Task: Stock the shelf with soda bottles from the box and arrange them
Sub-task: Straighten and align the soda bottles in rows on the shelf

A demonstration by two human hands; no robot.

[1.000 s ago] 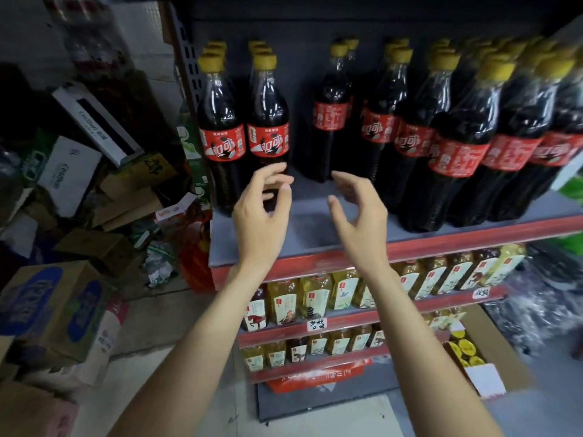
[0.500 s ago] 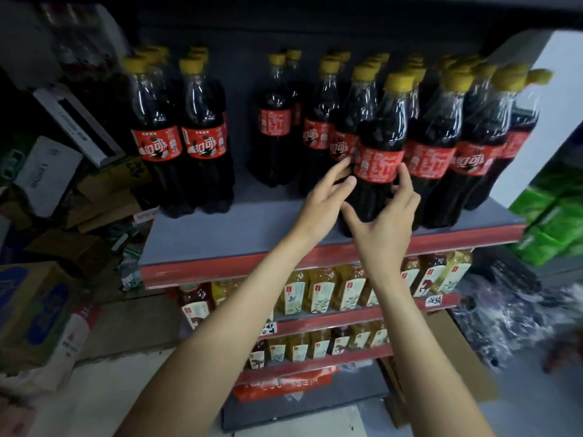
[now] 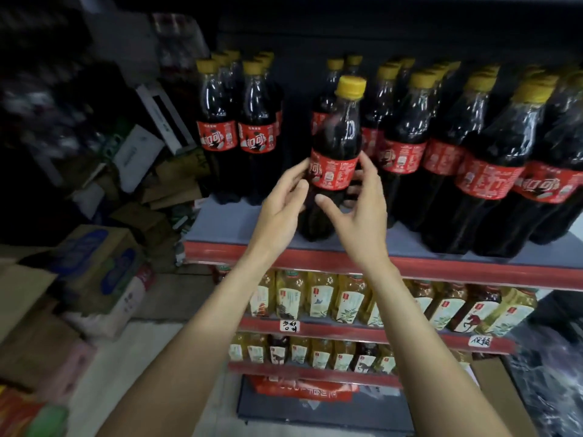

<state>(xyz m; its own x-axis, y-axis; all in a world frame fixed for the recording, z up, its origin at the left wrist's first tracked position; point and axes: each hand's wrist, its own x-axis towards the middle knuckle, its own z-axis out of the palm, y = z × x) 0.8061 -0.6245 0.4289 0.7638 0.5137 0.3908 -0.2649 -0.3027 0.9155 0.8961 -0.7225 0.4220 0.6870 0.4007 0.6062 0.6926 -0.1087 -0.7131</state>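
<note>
A dark soda bottle point(image 3: 337, 134) with a yellow cap and red label stands near the front of the grey top shelf point(image 3: 227, 222), apart from the rows. My left hand point(image 3: 280, 209) touches its lower left side with curled fingers. My right hand point(image 3: 359, 206) curls round its right side, thumb in front and fingers behind. Two rows of the same bottles point(image 3: 235, 130) stand at the shelf's left end. A dense block of the same bottles point(image 3: 473, 159) fills the right part.
Lower shelves point(image 3: 372, 334) hold yellow tea bottles. Cardboard boxes point(image 3: 94, 266) and packaging are piled on the floor at the left. An open box point(image 3: 495, 383) sits on the floor at the lower right. Bare shelf shows between the left rows and the held bottle.
Both hands reached to the right block, took one bottle from its front and drew it left into the gap. The view has swung back left.
</note>
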